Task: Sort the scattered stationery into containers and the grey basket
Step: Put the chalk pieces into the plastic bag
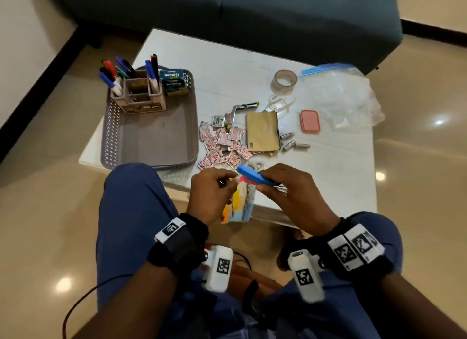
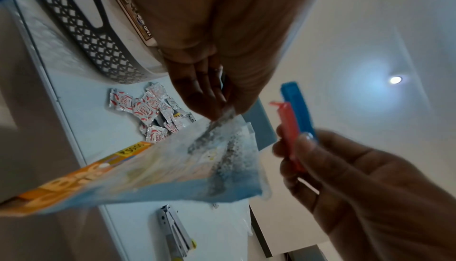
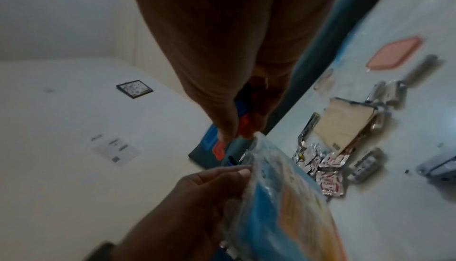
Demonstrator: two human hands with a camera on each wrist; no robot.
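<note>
**Both hands busy over the table's near edge**

I see my left hand point(image 1: 211, 188) pinching the top edge of a blue-and-orange clear plastic packet point(image 2: 138, 175), fingertips closed on the crinkled opening; the packet hangs down past the front rim of the white table point(image 1: 336, 159). My right hand point(image 1: 285, 189) has its fingers curled round a blue-and-red plastic clip point(image 1: 254, 178), held just above the packet's mouth. From the left wrist view the clip's two arms stand slightly apart at the far end.

On the table's left side sits the grey perforated plastic basket point(image 1: 111, 126). At its far end stands a beige compartmented desk organiser point(image 1: 140, 96) with markers point(image 1: 112, 78) upright in it, and two small green-and-blue cardboard boxes point(image 1: 173, 82) just beside it.

Scattered mid-table: a heap of silver-and-red foil sachets point(image 1: 222, 146), a silver metal stapler point(image 1: 243, 109), a brown paper envelope point(image 1: 262, 131) and a few small metallic cylinders point(image 1: 293, 141). Farther right lie a clear tape roll point(image 1: 284, 81), a small salmon-pink lid point(image 1: 310, 120) and a crumpled clear zip bag point(image 1: 341, 93).
</note>
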